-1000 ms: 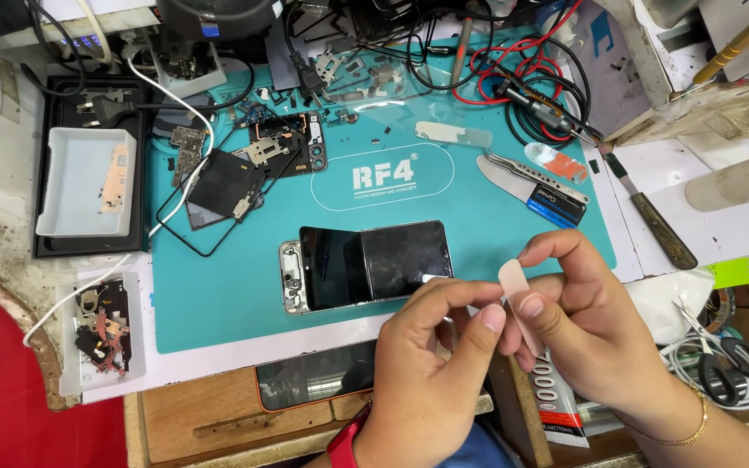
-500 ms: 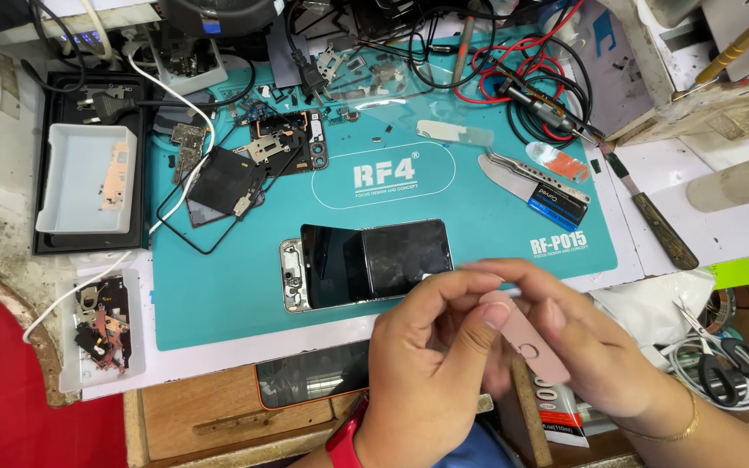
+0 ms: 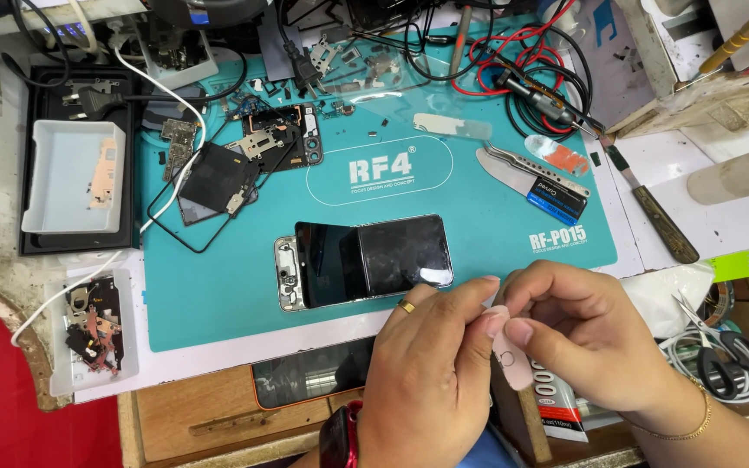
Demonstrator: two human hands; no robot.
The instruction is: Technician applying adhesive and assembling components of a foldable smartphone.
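My left hand (image 3: 431, 373) and my right hand (image 3: 587, 334) meet at the front edge of the bench, both pinching a small pale pink plastic strip (image 3: 510, 357) between fingertips. The strip hangs down between the thumbs. Just beyond my hands a dismantled phone (image 3: 361, 260) lies on the teal work mat (image 3: 218, 295), its dark screen panel set loose over the metal frame. A ring sits on my left hand and a thin bracelet on my right wrist.
A glue tube (image 3: 556, 407) lies under my right hand. Tweezers and a blue-handled pry tool (image 3: 537, 184), an opened phone back with parts (image 3: 249, 160), a white tray (image 3: 71, 178), a small parts box (image 3: 93, 334), red and black cables (image 3: 522, 61), scissors (image 3: 721, 351).
My hands have dropped lower and nearer the bench's front edge. The pink strip, earlier held up at my right fingertips, now hangs downward, pinched by both hands.
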